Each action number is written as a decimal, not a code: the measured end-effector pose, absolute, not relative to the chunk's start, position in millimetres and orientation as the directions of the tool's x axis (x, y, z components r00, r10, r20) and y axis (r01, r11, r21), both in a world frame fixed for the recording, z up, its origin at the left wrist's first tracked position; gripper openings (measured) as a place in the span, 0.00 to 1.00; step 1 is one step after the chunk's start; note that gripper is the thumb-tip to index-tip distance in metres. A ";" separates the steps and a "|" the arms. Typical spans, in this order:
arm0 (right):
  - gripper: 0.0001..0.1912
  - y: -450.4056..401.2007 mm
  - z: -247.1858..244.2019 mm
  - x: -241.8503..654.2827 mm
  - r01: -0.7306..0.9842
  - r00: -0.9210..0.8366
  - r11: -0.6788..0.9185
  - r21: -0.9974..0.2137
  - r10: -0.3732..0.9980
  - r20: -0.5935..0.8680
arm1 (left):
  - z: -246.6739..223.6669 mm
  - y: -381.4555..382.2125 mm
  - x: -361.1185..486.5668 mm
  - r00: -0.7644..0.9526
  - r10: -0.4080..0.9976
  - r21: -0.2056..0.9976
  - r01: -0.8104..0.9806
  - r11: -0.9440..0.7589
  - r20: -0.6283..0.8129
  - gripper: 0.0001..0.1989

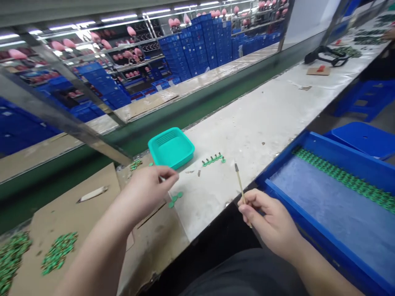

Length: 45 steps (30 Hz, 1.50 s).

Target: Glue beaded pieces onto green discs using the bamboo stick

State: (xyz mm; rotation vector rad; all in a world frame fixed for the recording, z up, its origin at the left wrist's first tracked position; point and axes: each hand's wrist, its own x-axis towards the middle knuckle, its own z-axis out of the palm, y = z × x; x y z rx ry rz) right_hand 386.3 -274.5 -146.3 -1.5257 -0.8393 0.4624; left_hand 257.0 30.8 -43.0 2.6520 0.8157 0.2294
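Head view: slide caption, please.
Right hand holding a dark-tipped stick, left hand near a turquoise tray, small green parts lined up on the white worktop.

Far beyond the left hand [151,185] stand stacked blue crates [197,47]; beyond the right hand [265,216], a blue stool [367,137].

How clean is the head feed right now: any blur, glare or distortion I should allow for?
Head view: tube lights blown out to white; head view: distant blue bins soft, fine detail lost; head view: white table slanting across the frame, with pale sheen towards its far end; head view: right hand and stick readable, left hand's fingertips too soft to judge a grip.
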 end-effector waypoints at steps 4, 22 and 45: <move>0.19 -269.9 -139.3 381.5 0.146 0.641 0.101 -0.984 0.748 0.172 | -73.1 24.2 216.8 0.813 0.582 0.348 0.549 -0.760 -0.012 0.12; 0.17 -217.2 -99.6 353.2 0.208 0.620 0.305 -0.930 0.694 0.366 | -113.9 -22.8 104.4 0.688 0.726 0.653 0.558 -0.512 -0.019 0.16; 0.07 -66.0 -95.3 321.1 0.241 0.403 0.243 -0.939 0.856 0.325 | -179.6 -24.0 44.6 0.800 0.244 0.170 0.179 -0.969 0.549 0.19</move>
